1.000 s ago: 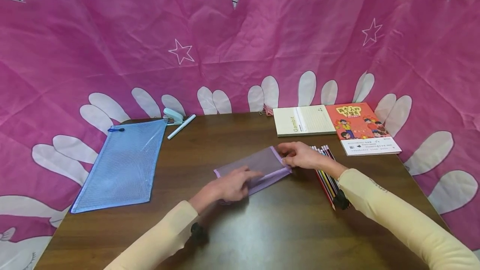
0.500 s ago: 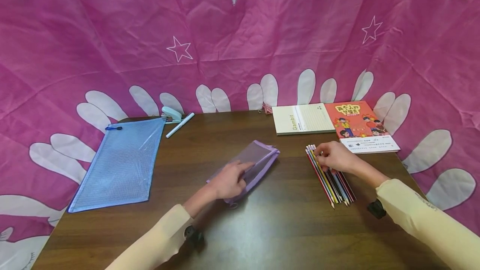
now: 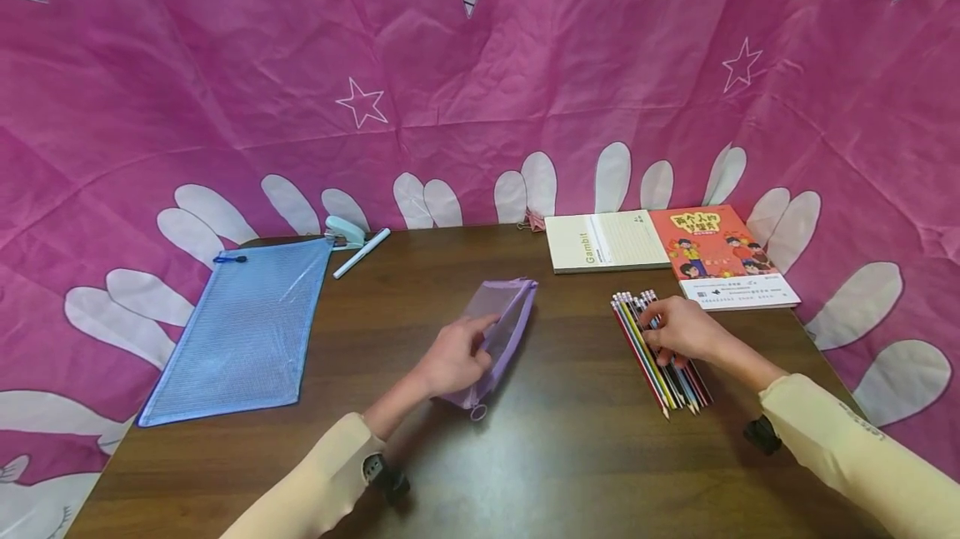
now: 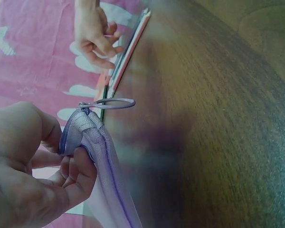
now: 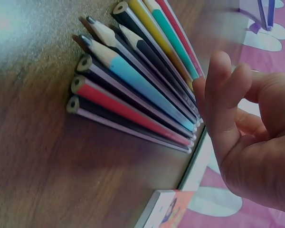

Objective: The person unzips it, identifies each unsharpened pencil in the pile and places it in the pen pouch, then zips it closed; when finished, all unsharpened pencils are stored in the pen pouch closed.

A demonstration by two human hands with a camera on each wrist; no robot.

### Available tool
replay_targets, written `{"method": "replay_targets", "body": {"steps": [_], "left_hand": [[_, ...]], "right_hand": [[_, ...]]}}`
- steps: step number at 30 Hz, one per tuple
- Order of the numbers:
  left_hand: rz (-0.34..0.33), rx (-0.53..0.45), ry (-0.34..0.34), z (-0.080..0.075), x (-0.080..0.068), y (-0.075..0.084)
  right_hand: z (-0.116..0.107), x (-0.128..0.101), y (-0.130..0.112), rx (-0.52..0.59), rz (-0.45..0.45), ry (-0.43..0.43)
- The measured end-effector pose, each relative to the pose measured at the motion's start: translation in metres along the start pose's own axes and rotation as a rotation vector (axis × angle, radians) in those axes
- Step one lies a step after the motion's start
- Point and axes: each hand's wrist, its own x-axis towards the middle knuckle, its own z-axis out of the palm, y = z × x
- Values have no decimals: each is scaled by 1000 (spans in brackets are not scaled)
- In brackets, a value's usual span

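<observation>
A purple mesh pouch [image 3: 501, 322] lies slanted at the table's middle. My left hand [image 3: 467, 349] grips its near end, thumb and curled fingers [image 4: 78, 173] pinching the fabric [image 4: 104, 166] just behind the zipper ring [image 4: 107, 103]. To the right, several colored pencils [image 3: 662, 360] lie side by side, tips toward me. My right hand [image 3: 670, 331] rests over their far half with loosely bent fingers [image 5: 223, 95] touching the pencils [image 5: 133, 80]; all of them lie flat.
A large blue mesh pouch [image 3: 240, 331] lies at the left. A stapler [image 3: 345, 231] and a pen [image 3: 362, 252] sit behind it. A Gambit notebook [image 3: 606, 241] and an orange book [image 3: 716, 256] lie at the back right. Pink cloth surrounds the wooden table [image 3: 555, 456].
My right hand let go of the purple pouch and moved right onto the pencils. My left hand swung the pouch so that it now points more away from me.
</observation>
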Motion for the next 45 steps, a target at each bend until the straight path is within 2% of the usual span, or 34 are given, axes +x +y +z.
{"method": "replay_targets", "body": {"steps": [10,17,23,27,31,45], "left_hand": [[-12,-11,-3,2,-1,-1],[-21,-15,-7,3,-2,-1],[-29,-15,-16,4,-2,-1],[-22,-15,-15,4,-2,0],[-10,-11,-9,3,-1,0],[-27,-23,-22,6,-2,-2]], "right_hand": [[8,5,-2,-16,42,39],[13,9,-6,-143,35,75],[18,11,-9,-225,52,92],[19,13,-11,-267,33,101],[19,15,-14,-302,21,96],[22,19,-19,-368,85,80]]}}
